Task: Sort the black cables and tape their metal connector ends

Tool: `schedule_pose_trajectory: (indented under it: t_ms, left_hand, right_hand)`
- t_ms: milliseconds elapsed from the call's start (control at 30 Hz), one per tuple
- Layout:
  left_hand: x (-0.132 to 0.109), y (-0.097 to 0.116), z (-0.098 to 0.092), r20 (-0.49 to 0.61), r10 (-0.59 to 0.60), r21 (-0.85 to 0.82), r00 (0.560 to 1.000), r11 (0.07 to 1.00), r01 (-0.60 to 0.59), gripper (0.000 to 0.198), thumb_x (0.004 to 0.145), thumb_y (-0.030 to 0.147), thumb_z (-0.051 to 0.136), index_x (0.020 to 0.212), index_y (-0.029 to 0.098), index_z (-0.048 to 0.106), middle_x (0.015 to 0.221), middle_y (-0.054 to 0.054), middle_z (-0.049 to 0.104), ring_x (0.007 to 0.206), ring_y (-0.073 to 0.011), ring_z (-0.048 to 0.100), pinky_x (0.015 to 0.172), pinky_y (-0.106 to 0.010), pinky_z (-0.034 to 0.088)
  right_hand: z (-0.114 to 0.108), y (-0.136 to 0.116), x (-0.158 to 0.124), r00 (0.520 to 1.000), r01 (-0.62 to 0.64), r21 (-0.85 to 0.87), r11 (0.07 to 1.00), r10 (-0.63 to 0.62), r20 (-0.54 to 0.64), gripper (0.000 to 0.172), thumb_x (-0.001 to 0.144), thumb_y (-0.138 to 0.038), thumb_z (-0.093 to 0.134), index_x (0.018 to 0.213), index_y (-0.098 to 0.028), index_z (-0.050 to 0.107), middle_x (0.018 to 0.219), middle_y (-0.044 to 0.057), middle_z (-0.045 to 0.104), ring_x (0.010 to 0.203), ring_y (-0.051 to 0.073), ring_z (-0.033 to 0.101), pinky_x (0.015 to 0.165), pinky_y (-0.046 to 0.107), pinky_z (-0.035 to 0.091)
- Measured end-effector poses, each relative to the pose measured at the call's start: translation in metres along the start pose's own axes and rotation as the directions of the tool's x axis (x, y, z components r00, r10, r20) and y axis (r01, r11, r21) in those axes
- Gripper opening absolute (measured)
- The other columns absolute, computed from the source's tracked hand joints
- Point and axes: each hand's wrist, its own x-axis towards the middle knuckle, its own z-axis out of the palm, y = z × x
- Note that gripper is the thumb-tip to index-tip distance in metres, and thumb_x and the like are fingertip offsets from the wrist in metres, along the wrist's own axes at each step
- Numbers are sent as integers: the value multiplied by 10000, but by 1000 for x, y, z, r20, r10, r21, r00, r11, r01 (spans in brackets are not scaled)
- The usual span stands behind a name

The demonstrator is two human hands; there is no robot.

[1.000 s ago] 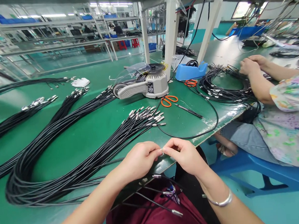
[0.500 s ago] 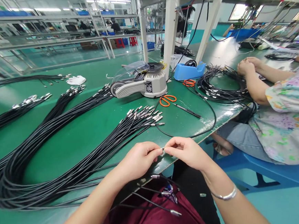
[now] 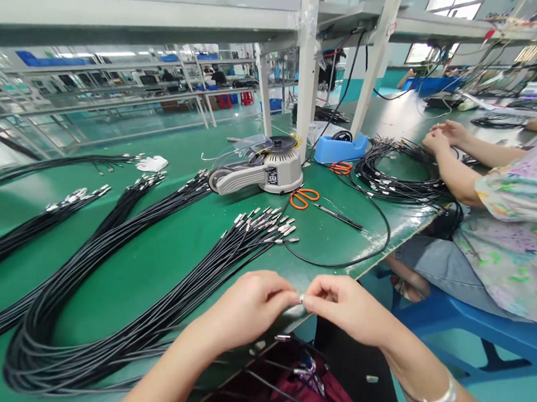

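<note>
Over the table's front edge, my left hand (image 3: 262,303) is closed in a pinch on a small metal cable connector (image 3: 300,301). My right hand (image 3: 344,303) meets it from the right, thumb and forefinger pinched at the connector's other end; the fingers hide most of the piece. Below the hands, several black cables with metal ends (image 3: 283,337) hang over the lap. Just beyond my left hand, a thick bundle of black cables (image 3: 200,277) lies in a bend, with its silver connectors (image 3: 270,225) fanned out.
A grey tape dispenser (image 3: 281,169) stands behind the cables. Near it lie orange-handled scissors (image 3: 304,198), a black pen-like tool (image 3: 338,216) and a blue tape holder (image 3: 341,147). At right, a co-worker's hands (image 3: 444,137) are above coiled cables (image 3: 369,180). A white post (image 3: 307,74) rises behind.
The view has tilted up, so the table and hands appear lower. Both my hands stay together at the connector. White cloth has come into view at the left edge.
</note>
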Motion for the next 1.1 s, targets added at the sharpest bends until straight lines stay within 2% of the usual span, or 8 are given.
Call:
schedule_pose_trajectory:
  t_ms: [133, 300, 500, 667, 767, 833, 933, 1100]
  left_hand:
    - [22, -17, -17, -274, 26, 250, 961, 967, 45, 243, 899, 234, 437, 966, 188, 666, 936, -49, 659, 896, -176, 578, 833, -291, 434]
    - [63, -42, -3, -292, 100, 415, 951, 909, 32, 181, 836, 174, 520, 924, 156, 677, 909, -106, 624, 931, -244, 532, 874, -400, 422]
    - [74, -48, 5, -370, 73, 315, 926, 948, 51, 205, 868, 186, 467, 879, 169, 671, 895, -91, 644, 916, -214, 558, 877, -378, 431]
    - [62, -30, 0, -422, 20, 154, 907, 987, 50, 246, 896, 255, 423, 1012, 195, 632, 965, -37, 684, 878, -164, 621, 811, -292, 489]
    - [53, -19, -1, -386, 15, 76, 922, 997, 16, 219, 877, 264, 464, 970, 204, 653, 940, -16, 699, 858, -150, 635, 797, -263, 494]
    - [47, -14, 1, -362, 8, 12, 932, 1000, -4, 208, 866, 255, 484, 954, 212, 667, 952, -13, 702, 875, -154, 632, 815, -271, 483]
    - [40, -14, 8, -355, -15, -75, 935, 997, -12, 220, 865, 251, 484, 971, 223, 675, 976, -19, 700, 899, -162, 622, 838, -291, 467]
    - [41, -12, 13, -351, -58, -133, 935, 991, 12, 251, 862, 310, 511, 1044, 218, 657, 904, -28, 689, 814, -160, 605, 770, -286, 468]
  right_hand:
    - [9, 12, -20, 986, -129, 30, 991, 125, 112, 129, 769, -253, 572, 698, -169, 639, 662, 18, 656, 611, 139, 564, 547, 224, 402]
    - [2, 30, -32, 969, -222, -29, 975, 224, 102, 258, 827, -303, 498, 674, -169, 657, 692, 57, 691, 642, 169, 617, 552, 241, 429]
    - [-27, 33, -30, 984, -110, 117, 987, 124, -126, 255, 834, -386, 532, 804, -163, 652, 721, 57, 663, 669, 168, 603, 588, 267, 452]
    - [-34, 15, 10, 923, 131, 252, 959, -25, -384, 387, 807, -423, 583, 1096, -165, 596, 913, 86, 658, 810, 182, 610, 686, 295, 495]
    - [-31, 0, 39, 900, 283, 214, 935, -181, -396, 422, 786, -391, 624, 1153, -189, 582, 966, 71, 649, 866, 178, 603, 740, 295, 498]
    - [-28, -6, 52, 895, 323, 171, 931, -242, -375, 319, 780, -381, 632, 1033, -187, 650, 911, 55, 667, 836, 173, 608, 759, 297, 492]
    - [-24, -6, 61, 904, 285, 163, 945, -208, -374, 258, 768, -408, 640, 843, -167, 692, 795, 49, 684, 764, 177, 618, 743, 306, 492]
    - [-24, 0, 63, 908, 243, 205, 948, -148, -391, 320, 743, -446, 658, 837, -141, 686, 718, 50, 670, 683, 168, 609, 667, 296, 498]
